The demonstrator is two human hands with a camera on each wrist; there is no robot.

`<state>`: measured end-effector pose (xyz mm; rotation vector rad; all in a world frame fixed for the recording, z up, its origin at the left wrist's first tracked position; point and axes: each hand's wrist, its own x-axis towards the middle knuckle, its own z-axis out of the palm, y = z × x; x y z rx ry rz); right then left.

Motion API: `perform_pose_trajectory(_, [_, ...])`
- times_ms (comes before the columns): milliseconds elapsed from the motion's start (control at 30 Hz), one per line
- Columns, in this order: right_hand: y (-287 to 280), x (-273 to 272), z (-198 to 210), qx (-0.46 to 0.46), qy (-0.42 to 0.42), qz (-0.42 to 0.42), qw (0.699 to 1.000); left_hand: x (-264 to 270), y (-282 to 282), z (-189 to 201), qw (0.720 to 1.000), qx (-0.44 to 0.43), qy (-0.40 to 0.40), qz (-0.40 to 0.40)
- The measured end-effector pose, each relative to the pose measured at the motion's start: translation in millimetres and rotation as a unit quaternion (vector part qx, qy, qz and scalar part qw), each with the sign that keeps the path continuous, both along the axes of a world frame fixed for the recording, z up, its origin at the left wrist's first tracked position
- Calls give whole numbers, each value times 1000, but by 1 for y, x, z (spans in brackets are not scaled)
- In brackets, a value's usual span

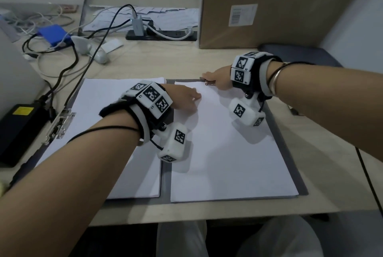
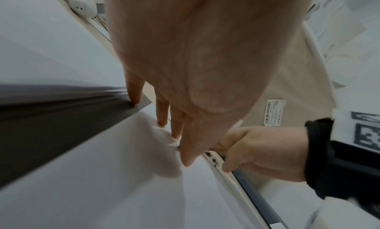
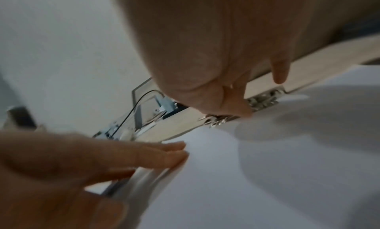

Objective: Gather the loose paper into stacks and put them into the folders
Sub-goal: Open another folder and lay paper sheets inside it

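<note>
Two stacks of white paper lie in an open grey folder [image 1: 290, 163] on the desk. The left stack [image 1: 103, 132] sits under a metal clip [image 1: 60, 124] at its left edge. On the right stack [image 1: 228, 153] rests my left hand [image 1: 193, 99], its straight fingers [image 2: 162, 123] pressing the sheets near the top left corner. My right hand [image 1: 209, 78] is at the folder's top edge and grips the metal clip [image 1: 209, 83] there, thumb on it [image 3: 236, 109]. The paper's top edge lies just in front of that clip [image 3: 261, 101].
A large cardboard box [image 1: 269, 7] stands at the back right. Behind the folder are a power strip [image 1: 161, 35], tangled cables, a blue box [image 1: 55, 34] and a tray of papers [image 1: 145, 16]. A black adapter [image 1: 18, 128] lies at the left edge.
</note>
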<state>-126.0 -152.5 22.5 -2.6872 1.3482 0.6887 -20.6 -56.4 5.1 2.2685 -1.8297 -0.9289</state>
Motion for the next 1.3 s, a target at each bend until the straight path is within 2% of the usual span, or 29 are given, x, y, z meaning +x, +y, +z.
perform_pose_trajectory(67, [-3, -10, 4, 35, -53, -47, 997, 2, 4, 3, 999, 6, 46, 3])
perform_pose_trajectory(100, [-2, -17, 8, 47, -89, -65, 993, 4, 6, 3, 995, -4, 102, 23])
perform_pose_trajectory(133, [-1, -24, 13, 52, -127, -82, 987, 7, 8, 2, 984, -32, 163, 60])
perform_pose_trajectory(167, [1, -33, 18, 53, -164, -103, 980, 10, 11, 2, 976, -72, 183, 94])
perform_pose_trajectory(267, [12, -70, 28, 48, -249, -163, 953, 24, 26, 2, 957, -174, 158, 168])
perform_pose_trajectory(367, [34, -113, 29, 56, -263, -225, 936, 42, 51, 1, 945, -195, 129, 230])
perform_pose_trajectory(533, [78, -159, 14, 86, -244, -313, 914, 78, 98, -13, 941, -147, 7, 304])
perform_pose_trajectory(667, [102, -175, -1, 135, -296, -365, 872, 91, 131, -18, 929, -69, -87, 353])
perform_pose_trajectory(733, [111, -178, -4, 174, -340, -378, 843, 93, 143, -18, 923, -47, -134, 357])
perform_pose_trajectory(833, [116, -180, -5, 203, -360, -385, 826, 97, 151, -20, 919, -23, -179, 349])
perform_pose_trajectory(1067, [107, -191, -5, 226, -364, -448, 784, 103, 155, -21, 923, -12, -183, 338])
perform_pose_trajectory(1200, [115, -193, -2, 258, -386, -477, 747, 98, 158, -19, 923, -22, -181, 338])
perform_pose_trajectory(1267, [125, -190, 1, 274, -386, -472, 744, 94, 159, -21, 923, -31, -185, 335])
perform_pose_trajectory(1300, [124, -190, -1, 283, -406, -473, 729, 92, 160, -21, 924, -38, -183, 334])
